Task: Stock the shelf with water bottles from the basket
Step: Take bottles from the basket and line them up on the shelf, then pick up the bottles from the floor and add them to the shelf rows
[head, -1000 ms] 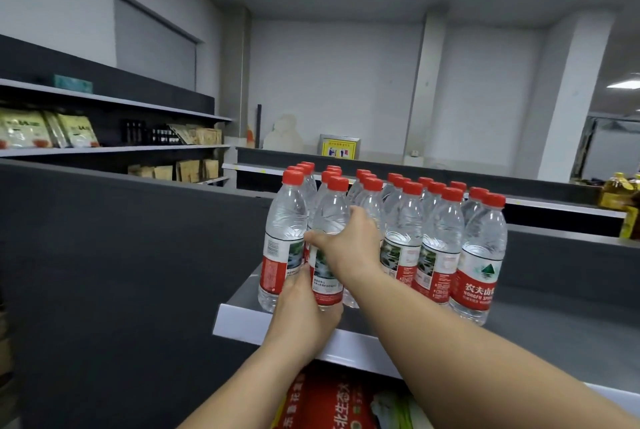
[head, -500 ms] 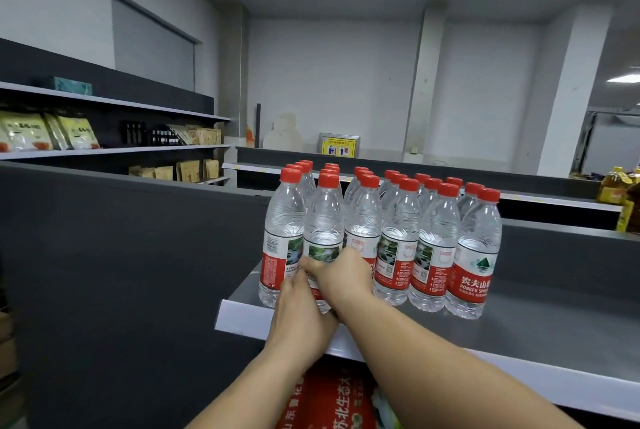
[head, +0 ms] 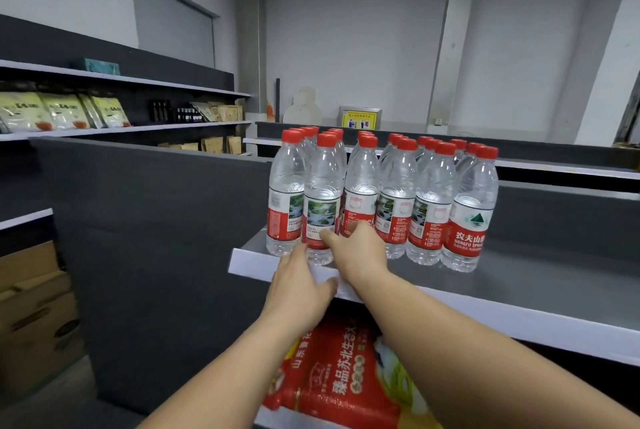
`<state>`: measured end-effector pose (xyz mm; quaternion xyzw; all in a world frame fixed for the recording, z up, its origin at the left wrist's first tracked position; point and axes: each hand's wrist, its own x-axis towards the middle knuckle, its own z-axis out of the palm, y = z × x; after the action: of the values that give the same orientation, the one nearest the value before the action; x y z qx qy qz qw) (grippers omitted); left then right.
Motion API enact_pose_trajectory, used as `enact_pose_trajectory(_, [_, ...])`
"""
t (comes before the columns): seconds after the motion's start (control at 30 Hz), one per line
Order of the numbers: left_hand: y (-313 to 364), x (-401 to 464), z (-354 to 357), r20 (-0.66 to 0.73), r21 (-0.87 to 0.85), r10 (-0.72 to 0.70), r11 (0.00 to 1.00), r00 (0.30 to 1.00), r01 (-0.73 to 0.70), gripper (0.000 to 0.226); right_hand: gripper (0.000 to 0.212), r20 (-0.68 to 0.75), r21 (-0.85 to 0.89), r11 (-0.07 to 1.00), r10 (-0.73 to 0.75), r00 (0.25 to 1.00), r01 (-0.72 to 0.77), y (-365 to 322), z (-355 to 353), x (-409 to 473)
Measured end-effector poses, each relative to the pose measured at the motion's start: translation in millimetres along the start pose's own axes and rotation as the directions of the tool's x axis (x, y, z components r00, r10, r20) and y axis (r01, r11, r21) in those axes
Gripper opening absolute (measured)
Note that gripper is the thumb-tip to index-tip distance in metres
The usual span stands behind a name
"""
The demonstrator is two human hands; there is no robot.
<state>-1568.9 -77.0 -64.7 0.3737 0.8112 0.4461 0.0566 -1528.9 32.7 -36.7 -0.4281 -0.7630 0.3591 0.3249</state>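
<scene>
Standing mid-frame: bottles [head: 381, 200] in rows on shelf [head: 540, 293] | left hand [head: 298, 284] loose, fingertips at base of second front bottle [head: 321, 200] | right hand [head: 358, 250] loose, fingers on neighbouring labels | rice bag [head: 343, 380] below, lower centre

Soft, even indoor light fills the room around me; shadows stay faint. The clear plastic water bottles with red caps [head: 381, 200] catch small pale glints. My left hand [head: 298, 284] smears slightly. Walls and the grey metal shelf [head: 519, 290] bow toward the frame's edges, and distant goods look hazy.
</scene>
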Motion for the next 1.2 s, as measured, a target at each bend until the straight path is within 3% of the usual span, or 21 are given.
enact_pose_trajectory(0.27, [-19.6,-95.6,29.4,0.118,0.007,-0.118,0.993,0.986,0.118,0.073,0.038,-0.025,0.168,0.986,0.011,1.000,-0.006,64.2,-51.2,-82.8])
enact_pose_trajectory(0.47, [-45.1,-188.0,69.8,0.320,0.010,-0.167,0.985,0.933,0.173,0.065,0.030,0.046,0.173,0.962,0.205,0.978,-0.210,166.6,-68.1,-171.0])
enact_pose_trajectory(0.63, [-77.4,-262.3,123.0,0.388,0.013,-0.257,0.962,0.885,0.273,0.056,0.027,0.207,0.162,0.856,0.457,0.865,-0.491,267.8,-73.1,-237.3])
enact_pose_trajectory(0.8, [-106.2,-335.2,184.9,0.550,0.091,-0.372,0.917,0.747,0.389,0.050,0.026,0.286,0.077,0.746,0.620,0.731,-0.662,353.9,-84.6,-290.0])
enact_pose_trajectory(1.1, [-153.0,-393.4,315.1,0.551,0.207,-0.551,0.818,0.627,0.537,0.036,0.038,0.305,-0.054,0.659,0.727,0.616,-0.751,495.0,-87.2,-312.3])
enact_pose_trajectory(1.2, [-180.9,-403.0,355.5,0.533,0.218,-0.594,0.784,0.603,0.581,0.050,0.020,0.343,-0.083,0.645,0.734,0.586,-0.760,535.9,-81.1,-313.7])
